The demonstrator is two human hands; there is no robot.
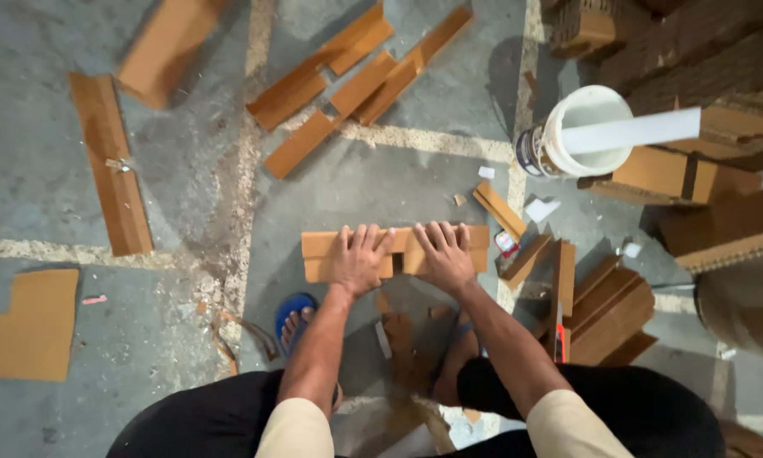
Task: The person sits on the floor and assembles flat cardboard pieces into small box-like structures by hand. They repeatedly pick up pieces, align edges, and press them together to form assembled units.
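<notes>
Both arms reach straight down and forward from the crouching body, bare forearms nearly parallel, and both palms press flat on one piece. The left hand [358, 261] lies with its fingers [366, 237] spread open and stretched forward, gripping nothing, the palm bearing down on the left half of a folded cardboard strip [318, 257]. The right hand [446, 257] sits just beside it, its fingers [441, 234] likewise open and splayed, flat on the right half of the strip; the two thumbs nearly meet in the middle. The strip is brown corrugated board, long and narrow, lying crosswise on the grey concrete floor [373, 182] directly under the fingers, with a lengthwise crease line showing and a notch visible between the hands. Its ends stick out past the outer edge of each hand. Beyond the fingertips, farther off on the floor, lie more cut cardboard pieces [360, 80]. To the outside of the right fingers stands a white bucket [578, 136], and nearer, a stack of folded cardboard pieces [606, 309]. Below the left wrist a foot in a blue sandal [295, 318] rests on the floor.
</notes>
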